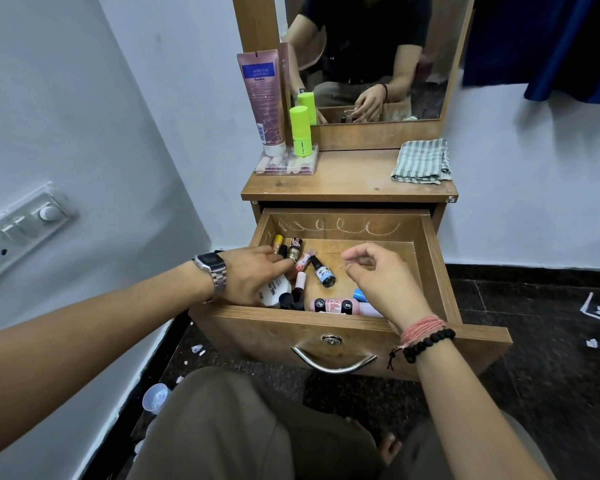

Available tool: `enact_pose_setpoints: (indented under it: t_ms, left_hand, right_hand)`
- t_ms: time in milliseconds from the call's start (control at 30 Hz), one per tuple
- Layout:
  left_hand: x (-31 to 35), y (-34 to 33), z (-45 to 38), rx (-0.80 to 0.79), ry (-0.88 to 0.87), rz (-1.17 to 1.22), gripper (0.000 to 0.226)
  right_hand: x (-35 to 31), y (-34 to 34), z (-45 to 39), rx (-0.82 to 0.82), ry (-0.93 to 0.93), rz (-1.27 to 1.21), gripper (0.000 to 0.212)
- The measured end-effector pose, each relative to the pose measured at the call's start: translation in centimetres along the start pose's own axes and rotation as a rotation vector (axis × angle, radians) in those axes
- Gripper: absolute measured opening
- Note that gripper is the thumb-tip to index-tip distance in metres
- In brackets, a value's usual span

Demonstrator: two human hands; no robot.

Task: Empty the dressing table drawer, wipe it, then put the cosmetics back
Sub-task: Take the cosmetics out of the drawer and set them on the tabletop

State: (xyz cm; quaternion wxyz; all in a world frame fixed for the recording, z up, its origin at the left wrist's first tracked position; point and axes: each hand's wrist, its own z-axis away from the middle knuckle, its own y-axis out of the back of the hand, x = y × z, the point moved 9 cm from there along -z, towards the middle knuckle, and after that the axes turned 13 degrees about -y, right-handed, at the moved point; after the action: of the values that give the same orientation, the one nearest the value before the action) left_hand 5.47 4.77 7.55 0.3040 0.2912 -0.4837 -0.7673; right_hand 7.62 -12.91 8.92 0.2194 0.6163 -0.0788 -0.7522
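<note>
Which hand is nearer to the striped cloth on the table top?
The right hand. It hangs over the drawer's right side, below the striped cloth. The left hand reaches among the cosmetics at the drawer's left, farther away.

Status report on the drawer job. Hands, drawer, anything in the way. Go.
Left hand reaching among cosmetics, grip unclear; right hand hovers loosely curled, holding nothing. Drawer open with cosmetics inside. Striped cloth folded on tabletop. Nothing in the way.
</note>
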Motion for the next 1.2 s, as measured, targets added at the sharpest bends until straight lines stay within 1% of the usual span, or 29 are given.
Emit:
enact_pose_setpoints:
  t_ms: [100, 233, 300, 367, 467, 500, 600, 700, 767, 833, 867, 933, 967, 1000, 1067, 1133, 1167, 1200]
  left_hand:
    - [-1.4, 2.4, 1.2, 0.182, 0.009, 0.066, 0.067]
    - [-5.9, 8.1, 2.5, 0.535, 0.121, 0.105, 0.068]
    - [-8.5, 9.6, 2.4, 0.639, 0.215, 0.116, 0.066]
    - [-10.8, 9.6, 1.8, 0.646, 0.341, 0.157, 0.066]
    - [-13.0, 7.9, 0.5, 0.564, 0.461, 0.206, 0.061]
    - [-13.4, 7.5, 0.4, 0.573, 0.487, 0.223, 0.056]
    - [-14.0, 7.8, 0.9, 0.686, 0.543, 0.249, 0.036]
    - [-14.3, 7.9, 1.0, 0.706, 0.577, 0.275, 0.033]
    - [-14.4, 7.7, 0.9, 0.698, 0.585, 0.26, 0.037]
    - [-14.0, 8.1, 1.1, 0.737, 0.561, 0.202, 0.043]
    - [-13.3, 8.6, 1.2, 0.776, 0.521, 0.165, 0.043]
    - [-11.2, 9.5, 0.7, 0.816, 0.367, 0.11, 0.036]
    - [-9.8, 9.6, 0.1, 0.784, 0.266, 0.104, 0.03]
    - [-8.4, 9.1, -0.7, 0.71, 0.166, 0.116, 0.026]
    - [-5.5, 7.1, -2.1, 0.486, 0.019, 0.125, 0.022]
    - [-3.7, 4.5, -3.1, 0.263, -0.033, 0.095, 0.021]
    - [-3.2, 3.4, -3.5, 0.192, -0.036, 0.095, 0.021]
    - [-2.8, 2.7, -3.7, 0.158, -0.033, 0.119, 0.02]
  right_hand:
    - [0.0, -0.1, -0.1, -0.004, -0.002, 0.001, 0.011]
    - [-0.1, -0.1, -0.1, 0.009, 0.003, 0.004, 0.011]
    - [-0.2, -0.1, 0.0, 0.008, 0.004, 0.016, 0.011]
    - [-0.2, -0.1, 0.1, 0.0, -0.001, 0.008, 0.011]
    - [-0.1, 0.0, 0.1, -0.012, -0.003, -0.021, 0.012]
    - [-0.1, 0.0, 0.2, -0.013, -0.001, -0.02, 0.012]
    - [-0.1, -0.1, 0.2, -0.017, 0.001, -0.007, 0.012]
    - [0.0, -0.2, 0.1, -0.029, -0.006, -0.013, 0.014]
    - [0.0, -0.2, 0.2, -0.034, -0.008, -0.019, 0.014]
    - [-0.1, -0.1, 0.2, -0.027, -0.003, -0.01, 0.014]
    - [-0.2, 0.0, 0.2, -0.025, -0.002, -0.009, 0.014]
    - [-0.1, 0.0, 0.2, -0.028, -0.011, -0.011, 0.014]
    - [-0.1, 0.0, 0.2, -0.029, -0.015, -0.007, 0.015]
    - [-0.1, -0.1, 0.2, -0.029, -0.015, 0.001, 0.015]
    - [-0.2, -0.1, 0.3, -0.029, -0.012, 0.006, 0.014]
    - [-0.2, -0.1, 0.3, -0.029, -0.016, -0.004, 0.014]
    - [-0.2, -0.1, 0.3, -0.025, -0.018, -0.013, 0.014]
    - [-0.2, 0.0, 0.3, -0.014, -0.018, -0.02, 0.014]
